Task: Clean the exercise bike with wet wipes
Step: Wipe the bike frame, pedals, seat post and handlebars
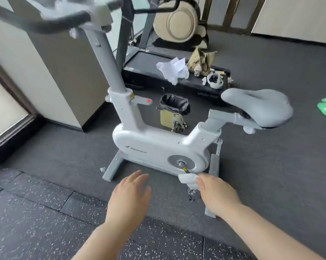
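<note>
Bike (pixel 154 145) stands side-on on the dark mat, its handlebars to the left and its saddle (pixel 259 106) to the right, so the long white body runs across the view just ahead of both hands. Left hand (pixel 131 196) hovers over the mat in front of the front foot bar, palm down, fingers straight and loosely spread, holding nothing and touching nothing. Further right, the crank (pixel 183 168) slants down from its grey hub toward the person, and its lower end meets the wipe (pixel 186 178). Right hand (pixel 214 194) is the nearer of the two to that part: it reaches forward from the lower right with its forearm angled in toward the bike, fingertips pinching the white wipe against the pedal end of the crank. The pedal itself is mostly hidden under wipe and fingers. As I judge it, the work in hand is rubbing down the crank and pedal, and the next stroke would run up that slanting line toward the hub, away from the body, while the free hand could steady the frame
</note>
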